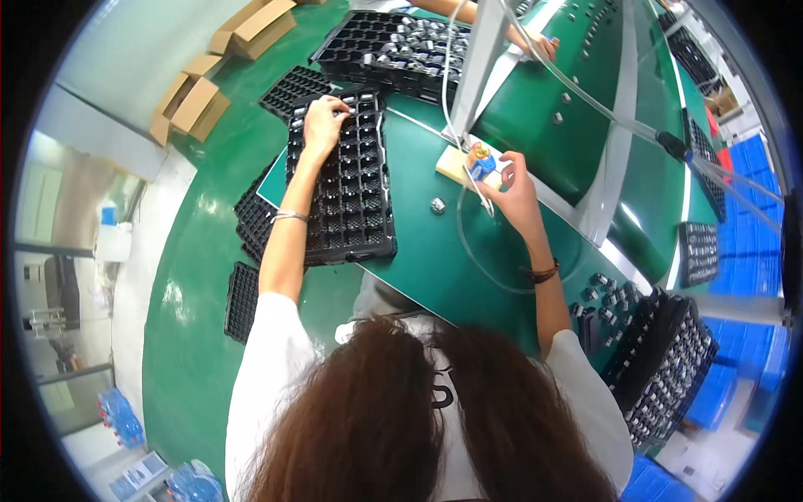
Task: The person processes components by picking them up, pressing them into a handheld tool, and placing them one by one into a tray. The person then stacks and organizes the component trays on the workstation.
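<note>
A black compartment tray (360, 253) lies lengthwise over the left side of the green table (418, 251). Over its far end my left hand (324, 125) reaches down, fingertips drawn together at a compartment; what they hold is too small to tell. Some far compartments contain small silver parts; most nearer ones look empty. My right hand (517, 194) has its thumb and fingers apart, right beside a small blue fixture (483, 165) on a pale yellow block (452, 164). Between the tray and the fixture sits one loose silver metal part (437, 205).
Behind stands a stacked tray full of silver parts (410, 46). A green conveyor belt (544, 109) runs along the right, with another person's hand (535, 46) over it. More parts and filled trays (661, 368) are at the right. Clear tubing (585, 96) crosses above.
</note>
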### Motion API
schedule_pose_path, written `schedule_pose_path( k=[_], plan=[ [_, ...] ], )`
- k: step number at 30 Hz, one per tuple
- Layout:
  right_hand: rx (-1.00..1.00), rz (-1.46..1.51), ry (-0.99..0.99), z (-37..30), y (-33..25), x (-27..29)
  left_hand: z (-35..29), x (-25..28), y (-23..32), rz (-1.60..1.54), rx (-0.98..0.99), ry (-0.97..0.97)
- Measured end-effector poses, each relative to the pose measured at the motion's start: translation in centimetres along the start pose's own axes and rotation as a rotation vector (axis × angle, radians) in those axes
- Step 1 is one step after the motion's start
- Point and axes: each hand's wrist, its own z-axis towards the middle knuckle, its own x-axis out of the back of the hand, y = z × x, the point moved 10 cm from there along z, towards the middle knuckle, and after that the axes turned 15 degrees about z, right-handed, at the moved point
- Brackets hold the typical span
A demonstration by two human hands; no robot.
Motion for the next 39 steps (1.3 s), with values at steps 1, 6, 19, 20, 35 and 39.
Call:
schedule_pose_path(
  k=[1, 6, 19, 20, 35, 39],
  plan=[
    [0.012, 0.094, -0.034, -0.3, 0.2, 0.4, 0.2, 0.4, 0.4, 0.001, -0.008, 0.002],
    [-0.010, 0.102, -0.089, -0.4, 0.4, 0.3, 0.2, 0.9, 0.3, -0.734, 0.269, -0.122],
    [0.223, 0.017, 0.450, 7.3, 3.7, 8.3, -14.3, -3.2, 14.1, -1.697, 0.867, -0.501],
    [0.228, -0.076, 0.498, 8.3, 5.0, 10.3, -14.9, -4.1, 13.9, -1.704, 0.847, -0.509],
    [-0.048, 0.707, 0.319, 4.7, 5.2, 6.3, -14.5, -2.1, 20.1, -1.642, 0.697, -0.399],
    [-0.029, 0.961, 0.024, 0.3, -2.2, -0.9, -14.0, -0.6, 21.3, -1.553, 0.630, -0.405]
  ],
)
